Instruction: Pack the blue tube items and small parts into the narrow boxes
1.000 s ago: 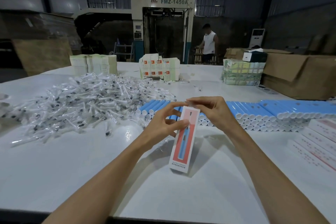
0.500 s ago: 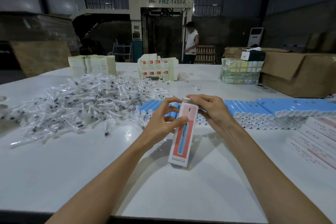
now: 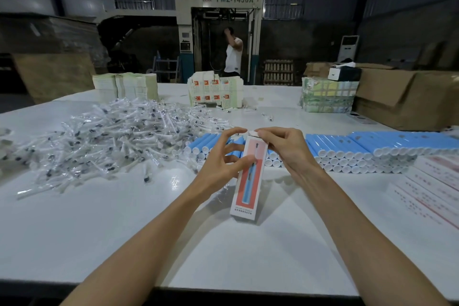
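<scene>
Both hands pinch narrow cardboard box: left hand fingers at side, right hand fingers w/ top flap.

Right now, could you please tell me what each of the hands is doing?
Left hand: closed on the narrow box, gripping its side.
Right hand: pinching the box's top flap.

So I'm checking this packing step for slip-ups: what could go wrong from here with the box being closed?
1. The narrow box stands on its bottom end, gripped only near the top by the left hand; it could tip or slide on the white table.
2. The right hand works the top flap; a misfold may crease it.
3. The blue tubes lie stacked just behind; a knock could roll them.
</scene>
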`<action>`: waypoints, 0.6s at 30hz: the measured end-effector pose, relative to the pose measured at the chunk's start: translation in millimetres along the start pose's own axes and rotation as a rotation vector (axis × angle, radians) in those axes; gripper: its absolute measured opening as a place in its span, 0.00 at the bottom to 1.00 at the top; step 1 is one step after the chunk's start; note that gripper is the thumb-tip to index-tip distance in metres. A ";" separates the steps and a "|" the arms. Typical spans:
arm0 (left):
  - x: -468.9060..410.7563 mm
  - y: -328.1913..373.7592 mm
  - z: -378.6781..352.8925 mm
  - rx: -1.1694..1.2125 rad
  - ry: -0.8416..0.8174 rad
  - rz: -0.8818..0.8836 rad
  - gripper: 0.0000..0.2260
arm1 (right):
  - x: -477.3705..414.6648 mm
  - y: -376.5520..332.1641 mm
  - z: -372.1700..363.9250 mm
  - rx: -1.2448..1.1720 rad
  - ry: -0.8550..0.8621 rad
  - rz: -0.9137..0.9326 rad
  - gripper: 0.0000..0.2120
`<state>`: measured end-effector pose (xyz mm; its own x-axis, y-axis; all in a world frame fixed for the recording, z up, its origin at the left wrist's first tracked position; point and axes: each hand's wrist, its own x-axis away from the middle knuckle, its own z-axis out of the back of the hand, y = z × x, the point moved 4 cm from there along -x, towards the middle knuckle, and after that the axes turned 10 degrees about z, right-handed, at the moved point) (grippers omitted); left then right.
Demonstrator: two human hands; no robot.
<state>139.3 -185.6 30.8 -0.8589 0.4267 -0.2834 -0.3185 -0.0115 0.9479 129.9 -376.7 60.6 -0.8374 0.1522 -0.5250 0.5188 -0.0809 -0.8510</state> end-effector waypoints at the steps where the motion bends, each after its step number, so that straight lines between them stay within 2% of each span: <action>1: 0.3 0.0 0.1 0.005 0.001 0.003 0.27 | -0.2 -0.5 0.1 0.011 -0.010 0.005 0.05; 11: -2.1 -4.8 3.0 0.017 0.000 -0.017 0.25 | 4.5 -4.5 0.4 0.045 -0.197 0.062 0.08; 18: -4.1 -10.9 4.8 0.013 0.005 0.001 0.23 | 2.9 -3.0 -1.8 0.157 -0.199 0.163 0.05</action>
<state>148.2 -182.9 22.4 -0.8611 0.4221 -0.2833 -0.3127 -0.0003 0.9499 126.2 -374.3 61.6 -0.7708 -0.0699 -0.6333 0.6290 -0.2421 -0.7388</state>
